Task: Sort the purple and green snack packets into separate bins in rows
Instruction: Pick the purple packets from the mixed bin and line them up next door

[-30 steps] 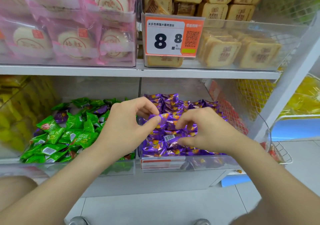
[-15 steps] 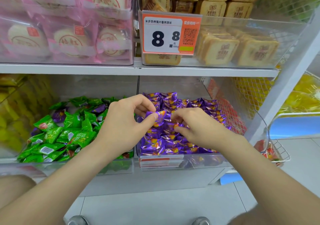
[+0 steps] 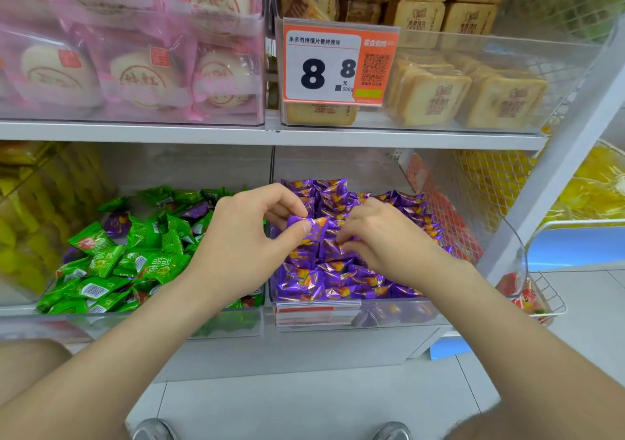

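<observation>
Left hand (image 3: 243, 250) keeps pinching a purple packet (image 3: 313, 228) over the middle of the purple bin (image 3: 389, 318); right hand (image 3: 389, 240) has edged closer, grip unclear; placement looks near.

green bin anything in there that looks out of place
Yes: a purple packet lies among the green packets at the left of the green bin, and a second purple packet sits farther back. Both look misplaced.

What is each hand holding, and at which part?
The left hand pinches a purple packet at its left half. The right hand touches packets in the bin; whether it grips cannot be told.
</observation>
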